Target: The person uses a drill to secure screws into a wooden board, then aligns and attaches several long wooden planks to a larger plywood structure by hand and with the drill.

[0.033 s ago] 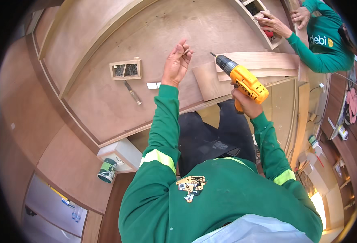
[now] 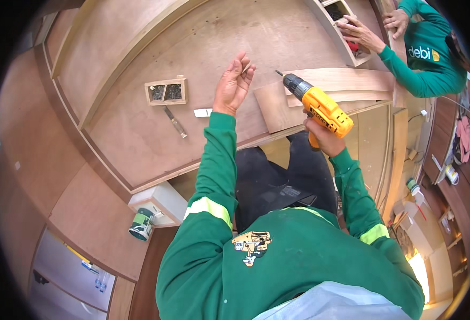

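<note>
My right hand (image 2: 324, 137) is wrapped round the handle of a yellow cordless drill (image 2: 327, 109), its bit pointing up and left toward my other hand. My left hand (image 2: 234, 85) is raised over the plywood panel (image 2: 139, 141), palm turned up and fingers curled together. Something small and dark shows at its fingertips, too small to name. To the left of that hand lie a two-part wooden box (image 2: 165, 92) holding dark screws or nails, a chisel-like tool (image 2: 175, 122) and a small white block (image 2: 202, 112). Thin curved wood strips (image 2: 341, 85) rest beyond the drill.
At the upper right, a co-worker's hand (image 2: 360, 33) reaches to a wooden frame (image 2: 331, 34) with compartments; the other hand (image 2: 396, 22) rests on its board. A curved wooden rib (image 2: 120, 61) crosses the panel. A green and white can (image 2: 141, 224) is at the lower left.
Almost nothing differs; the drill has tilted very slightly, its tip a touch lower and further left. My left hand keeps its place.
</note>
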Motion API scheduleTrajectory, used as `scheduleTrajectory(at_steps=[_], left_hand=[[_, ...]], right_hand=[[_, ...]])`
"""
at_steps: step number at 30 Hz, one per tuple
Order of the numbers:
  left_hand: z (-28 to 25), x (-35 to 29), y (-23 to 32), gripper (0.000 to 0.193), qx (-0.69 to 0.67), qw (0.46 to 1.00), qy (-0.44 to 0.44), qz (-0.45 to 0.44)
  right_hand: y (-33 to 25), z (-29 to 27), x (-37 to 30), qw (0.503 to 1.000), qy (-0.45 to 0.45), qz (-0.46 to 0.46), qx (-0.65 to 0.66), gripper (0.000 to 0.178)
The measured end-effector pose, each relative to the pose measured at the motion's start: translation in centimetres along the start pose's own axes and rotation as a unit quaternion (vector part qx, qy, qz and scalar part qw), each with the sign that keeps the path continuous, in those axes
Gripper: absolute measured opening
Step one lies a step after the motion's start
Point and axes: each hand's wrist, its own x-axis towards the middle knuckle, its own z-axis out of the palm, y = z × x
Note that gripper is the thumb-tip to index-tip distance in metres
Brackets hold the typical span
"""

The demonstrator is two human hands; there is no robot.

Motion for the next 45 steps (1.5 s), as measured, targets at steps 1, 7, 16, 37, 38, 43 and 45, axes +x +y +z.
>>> scheduleTrajectory(at_steps=[1,7,16,37,38,43,45], left_hand=[[0.0,-0.1,0.0,0.038,-0.059,0.998,-0.015,-0.009],[2.2,-0.6,-1.8,0.020,-0.105,0.993,-0.035,-0.029],[3.0,1.0,-5.0,0.014,-0.165,0.983,-0.054,-0.064],[3.7,3.9,-6.5,0.013,-0.269,0.962,-0.007,-0.045],[3.5,3.9,-6.6,0.014,-0.277,0.960,0.000,-0.040],[3.0,3.3,-6.4,0.015,-0.284,0.958,-0.007,-0.047],[2.6,3.3,-6.1,0.016,-0.260,0.965,0.002,-0.041]], right_hand=[[0.1,0.3,0.0,1.000,-0.007,-0.007,0.005,0.027],[-0.8,1.0,0.1,0.996,-0.024,-0.062,-0.059,0.010],[-1.7,0.5,2.7,1.000,-0.025,-0.005,-0.014,0.030],[-0.8,0.6,6.2,0.997,-0.059,0.046,0.009,0.030],[-0.9,0.7,6.4,0.997,-0.061,0.047,0.009,0.031],[-0.6,0.6,6.5,0.997,-0.062,0.033,-0.021,0.029],[0.1,0.6,6.6,0.998,-0.043,0.013,-0.035,0.026]])
